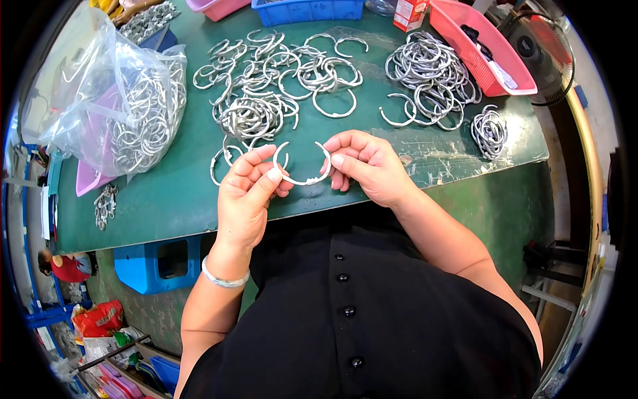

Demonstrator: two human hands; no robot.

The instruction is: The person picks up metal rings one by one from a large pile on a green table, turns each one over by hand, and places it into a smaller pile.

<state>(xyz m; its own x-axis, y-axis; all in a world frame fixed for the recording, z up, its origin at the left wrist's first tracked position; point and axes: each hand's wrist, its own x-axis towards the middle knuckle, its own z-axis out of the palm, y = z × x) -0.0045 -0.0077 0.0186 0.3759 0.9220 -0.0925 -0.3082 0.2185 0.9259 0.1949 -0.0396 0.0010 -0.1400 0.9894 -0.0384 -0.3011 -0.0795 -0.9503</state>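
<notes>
In front of my body, just above the near table edge, I hold one silver open-ended bangle [308, 181] with its gap facing away from me. My left hand [244, 189] pinches its left side between thumb and fingers. On the opposite side, the thumb and fingers of my right hand [369, 166] grip the same bangle. Small raised bits show along its near curve. Beyond my left hand lies a tangled pile of similar bangles [249, 120], with more scattered behind it. A second heap of bangles [428, 70] sits to the right, beside a small stacked bundle [489, 133].
The green table [166, 206] carries a clear plastic bag of bangles [149, 113] over a pink basket [90, 179] at left. Small metal pieces [105, 206] lie nearby. Along the back are a blue tray [309, 12], a pink basket [485, 60] and a fan [538, 56].
</notes>
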